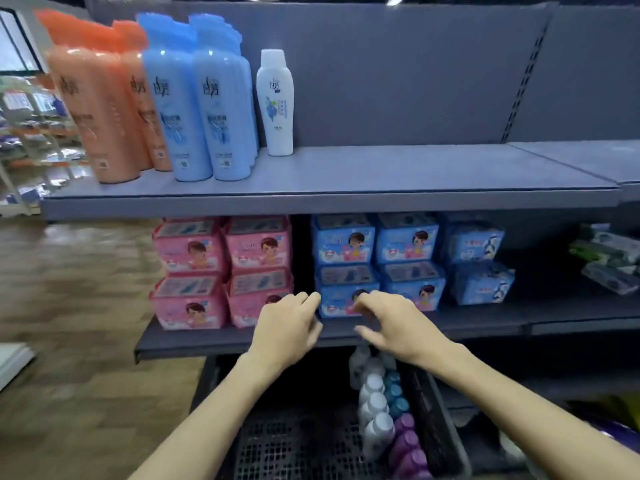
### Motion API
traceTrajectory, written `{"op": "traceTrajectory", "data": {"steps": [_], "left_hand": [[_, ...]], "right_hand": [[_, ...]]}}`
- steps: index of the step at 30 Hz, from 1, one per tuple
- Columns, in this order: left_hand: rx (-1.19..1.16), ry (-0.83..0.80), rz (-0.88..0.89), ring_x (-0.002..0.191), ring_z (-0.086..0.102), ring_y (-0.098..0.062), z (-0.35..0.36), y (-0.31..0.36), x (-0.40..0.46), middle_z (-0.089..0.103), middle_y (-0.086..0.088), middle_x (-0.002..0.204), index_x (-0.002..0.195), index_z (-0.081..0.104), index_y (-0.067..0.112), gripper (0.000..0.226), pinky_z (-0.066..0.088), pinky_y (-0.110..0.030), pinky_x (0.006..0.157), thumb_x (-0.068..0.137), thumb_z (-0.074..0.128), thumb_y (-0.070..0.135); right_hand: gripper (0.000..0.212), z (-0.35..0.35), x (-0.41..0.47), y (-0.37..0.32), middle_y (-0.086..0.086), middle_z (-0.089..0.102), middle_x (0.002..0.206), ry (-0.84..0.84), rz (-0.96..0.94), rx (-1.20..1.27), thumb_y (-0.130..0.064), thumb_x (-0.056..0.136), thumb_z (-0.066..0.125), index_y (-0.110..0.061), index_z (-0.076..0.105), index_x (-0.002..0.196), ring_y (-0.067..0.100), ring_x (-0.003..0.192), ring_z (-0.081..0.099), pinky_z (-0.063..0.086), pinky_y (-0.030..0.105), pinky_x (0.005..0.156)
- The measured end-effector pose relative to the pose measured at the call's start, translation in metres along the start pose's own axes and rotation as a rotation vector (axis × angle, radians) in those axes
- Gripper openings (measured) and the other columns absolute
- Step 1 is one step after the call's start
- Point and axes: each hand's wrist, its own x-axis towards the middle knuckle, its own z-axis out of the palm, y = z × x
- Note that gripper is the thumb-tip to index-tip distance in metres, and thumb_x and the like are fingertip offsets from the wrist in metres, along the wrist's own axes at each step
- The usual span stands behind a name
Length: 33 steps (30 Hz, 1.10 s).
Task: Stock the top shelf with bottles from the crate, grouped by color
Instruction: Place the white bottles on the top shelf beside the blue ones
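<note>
On the top shelf (381, 174) stand orange bottles (100, 112) at the left, blue bottles (204, 112) beside them, and one white bottle (276, 102) to their right. Below me a black crate (294, 441) holds white bottles (375, 414), teal bottles (394, 393) and purple bottles (408, 448) along its right side. My left hand (287, 327) and my right hand (391, 323) hover above the crate in front of the lower shelf. Both have loosely curled fingers and hold nothing.
The lower shelf (242, 337) carries stacked pink packs (221, 271) and blue packs (377, 265), close behind my hands. More packaged goods (609, 261) lie at the far right. A brown floor (69, 306) stretches to the left, and the top shelf's right part is bare.
</note>
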Motion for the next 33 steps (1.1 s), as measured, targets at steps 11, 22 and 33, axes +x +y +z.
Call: {"op": "traceTrajectory", "data": {"steps": [11, 22, 33], "left_hand": [[-0.159, -0.336, -0.093, 0.056, 0.053, -0.016, 0.076, 0.036, -0.079, 0.051, 0.006, 0.065, 0.084, 0.052, 0.021, 0.014, 0.035, -0.03, 0.036, 0.072, 0.053, 0.028], [-0.214, -0.607, -0.177, 0.08, 0.058, -0.018, 0.124, 0.071, -0.117, 0.056, 0.004, 0.088, 0.102, 0.047, 0.021, 0.019, 0.04, -0.032, 0.053, 0.089, 0.042, 0.034], [-0.29, -0.719, -0.31, 0.089, 0.061, -0.019, 0.156, 0.09, -0.142, 0.059, 0.003, 0.103, 0.119, 0.046, 0.022, 0.028, 0.05, -0.033, 0.065, 0.095, 0.042, 0.035]], "right_hand": [[0.025, 0.127, -0.079, 0.041, 0.0, 0.062, 0.103, -0.449, 0.464, 0.117, -0.03, 0.085, 0.064, -0.019, 0.057, 0.106, 0.024, 0.094, 0.06, 0.043, 0.03, 0.072], [0.057, 0.202, -0.109, 0.068, 0.01, 0.052, 0.126, -0.604, 0.643, 0.109, -0.021, 0.086, 0.068, -0.017, 0.038, 0.135, 0.031, 0.111, 0.057, 0.05, 0.038, 0.084], [0.055, 0.247, -0.113, 0.089, 0.008, 0.049, 0.131, -0.7, 0.577, 0.019, -0.022, 0.09, 0.064, -0.016, 0.037, 0.137, 0.034, 0.113, 0.056, 0.048, 0.039, 0.08]]}}
